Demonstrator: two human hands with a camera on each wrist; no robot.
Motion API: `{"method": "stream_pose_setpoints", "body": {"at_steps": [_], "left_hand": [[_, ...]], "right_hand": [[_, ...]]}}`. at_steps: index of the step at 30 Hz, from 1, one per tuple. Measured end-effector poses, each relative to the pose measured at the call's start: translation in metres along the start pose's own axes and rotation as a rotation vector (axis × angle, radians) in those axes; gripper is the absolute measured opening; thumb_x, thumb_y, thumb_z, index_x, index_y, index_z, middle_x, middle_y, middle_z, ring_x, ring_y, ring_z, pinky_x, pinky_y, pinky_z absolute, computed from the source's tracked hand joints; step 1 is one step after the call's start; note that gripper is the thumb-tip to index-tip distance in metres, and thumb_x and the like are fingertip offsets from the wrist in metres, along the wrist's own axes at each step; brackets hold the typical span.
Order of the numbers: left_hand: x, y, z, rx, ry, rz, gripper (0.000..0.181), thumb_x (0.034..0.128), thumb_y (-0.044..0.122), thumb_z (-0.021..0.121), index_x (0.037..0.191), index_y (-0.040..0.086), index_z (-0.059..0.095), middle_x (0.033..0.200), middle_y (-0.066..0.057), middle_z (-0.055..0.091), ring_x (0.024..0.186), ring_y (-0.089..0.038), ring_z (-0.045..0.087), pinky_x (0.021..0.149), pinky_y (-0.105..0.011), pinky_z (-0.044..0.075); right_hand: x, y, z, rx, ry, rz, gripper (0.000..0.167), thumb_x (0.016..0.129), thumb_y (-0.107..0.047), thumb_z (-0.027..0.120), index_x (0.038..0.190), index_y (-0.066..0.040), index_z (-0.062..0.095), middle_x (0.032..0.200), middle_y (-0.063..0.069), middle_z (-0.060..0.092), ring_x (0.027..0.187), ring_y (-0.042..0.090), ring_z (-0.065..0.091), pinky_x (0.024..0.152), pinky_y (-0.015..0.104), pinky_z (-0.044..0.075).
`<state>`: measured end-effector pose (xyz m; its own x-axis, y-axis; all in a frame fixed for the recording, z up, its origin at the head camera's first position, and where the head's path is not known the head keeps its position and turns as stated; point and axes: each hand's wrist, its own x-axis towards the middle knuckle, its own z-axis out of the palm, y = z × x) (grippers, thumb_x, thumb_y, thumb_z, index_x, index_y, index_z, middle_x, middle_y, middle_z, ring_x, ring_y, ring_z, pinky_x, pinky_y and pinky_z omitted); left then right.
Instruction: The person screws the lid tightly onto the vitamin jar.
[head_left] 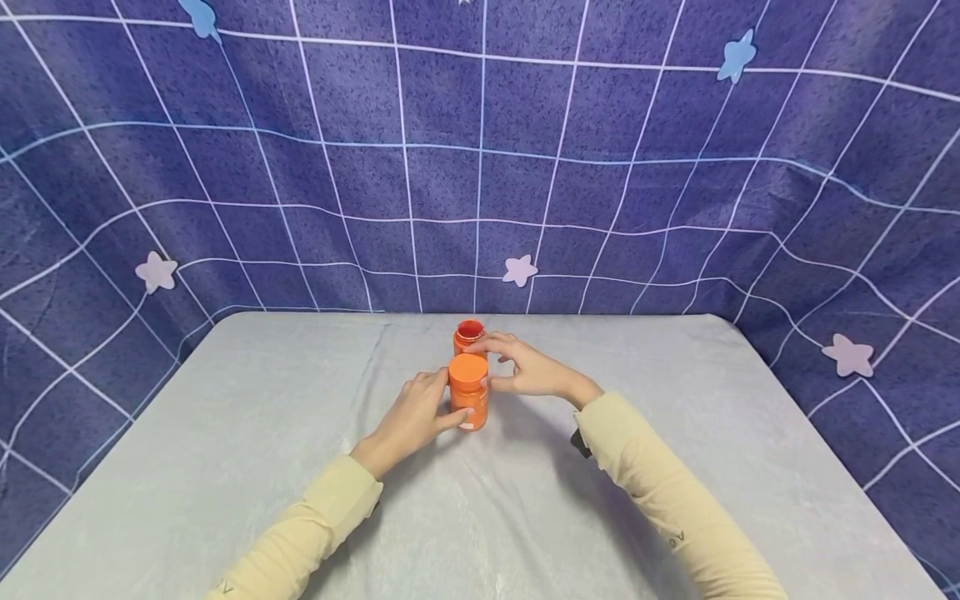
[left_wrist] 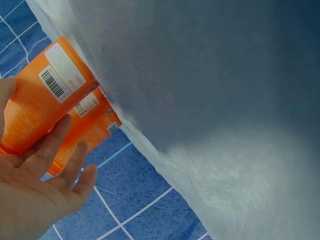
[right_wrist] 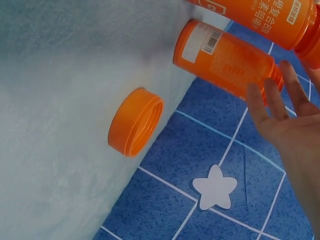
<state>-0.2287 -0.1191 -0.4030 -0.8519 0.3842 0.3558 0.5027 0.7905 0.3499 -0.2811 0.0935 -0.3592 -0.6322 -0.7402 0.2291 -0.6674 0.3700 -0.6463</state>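
An orange bottle [head_left: 469, 406] with its orange cap [head_left: 468, 372] on stands upright on the table. My left hand [head_left: 414, 408] grips this bottle, its thumb across the front and its fingers at the left and behind. The right hand [head_left: 531, 369] has its thumb at the right side of the cap and its index finger behind it; the other fingers are spread in the right wrist view. Right behind stands a second orange bottle [right_wrist: 225, 60], uncapped, its round mouth [head_left: 471, 331] showing. A loose orange cap [right_wrist: 135, 122] lies hollow side up on the table; the head view hides it.
The table [head_left: 225, 467] is covered with a pale grey cloth. Its far edge lies just beyond the bottles, against a blue gridded curtain [head_left: 420, 183] with star shapes. In the left wrist view, more orange with a small barcode [left_wrist: 113, 128] shows behind; its shape is unclear.
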Motion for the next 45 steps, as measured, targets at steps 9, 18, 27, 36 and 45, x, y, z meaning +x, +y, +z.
{"method": "stream_pose_setpoints", "body": {"at_steps": [9, 18, 27, 36, 45], "left_hand": [[-0.001, 0.0, 0.0, -0.007, 0.007, 0.003, 0.054, 0.0788, 0.041, 0.068, 0.115, 0.004, 0.052, 0.104, -0.008, 0.064, 0.098, -0.028, 0.058, 0.085, -0.045, 0.042], [-0.002, 0.001, -0.001, 0.0, 0.017, 0.007, 0.056, 0.078, 0.041, 0.068, 0.116, 0.003, 0.052, 0.105, -0.012, 0.064, 0.099, -0.029, 0.058, 0.085, -0.046, 0.043], [-0.002, 0.001, -0.001, 0.0, 0.01, 0.004, 0.056, 0.0784, 0.04, 0.068, 0.117, 0.003, 0.052, 0.105, -0.012, 0.064, 0.099, -0.029, 0.058, 0.087, -0.046, 0.042], [-0.001, 0.001, -0.001, -0.007, 0.013, 0.01, 0.052, 0.0781, 0.04, 0.069, 0.113, 0.006, 0.052, 0.102, -0.008, 0.064, 0.097, -0.027, 0.058, 0.086, -0.044, 0.042], [-0.001, 0.001, -0.001, -0.017, 0.011, 0.007, 0.051, 0.0779, 0.04, 0.069, 0.113, 0.007, 0.052, 0.105, -0.006, 0.064, 0.1, -0.027, 0.058, 0.086, -0.044, 0.042]], "right_hand": [[-0.005, -0.002, 0.011, -0.061, 0.154, 0.024, 0.045, 0.078, -0.024, 0.07, 0.117, -0.009, 0.054, 0.12, 0.005, 0.054, 0.112, 0.021, 0.046, 0.092, 0.046, 0.041], [-0.008, -0.007, 0.027, -0.106, 0.287, 0.074, 0.045, 0.075, -0.028, 0.073, 0.109, -0.009, 0.051, 0.109, 0.003, 0.055, 0.104, 0.019, 0.047, 0.087, 0.034, 0.041], [-0.007, -0.005, 0.027, -0.115, 0.274, 0.067, 0.05, 0.075, -0.029, 0.074, 0.113, -0.008, 0.049, 0.11, 0.004, 0.054, 0.103, 0.021, 0.047, 0.086, 0.035, 0.041], [-0.004, 0.0, 0.014, -0.032, 0.124, 0.019, 0.058, 0.079, -0.027, 0.07, 0.129, -0.01, 0.046, 0.121, 0.002, 0.051, 0.115, 0.021, 0.044, 0.092, 0.041, 0.042], [0.002, 0.003, 0.003, 0.003, 0.009, -0.025, 0.054, 0.082, -0.017, 0.065, 0.132, -0.011, 0.046, 0.131, 0.003, 0.048, 0.12, 0.02, 0.04, 0.092, 0.047, 0.042]]}}
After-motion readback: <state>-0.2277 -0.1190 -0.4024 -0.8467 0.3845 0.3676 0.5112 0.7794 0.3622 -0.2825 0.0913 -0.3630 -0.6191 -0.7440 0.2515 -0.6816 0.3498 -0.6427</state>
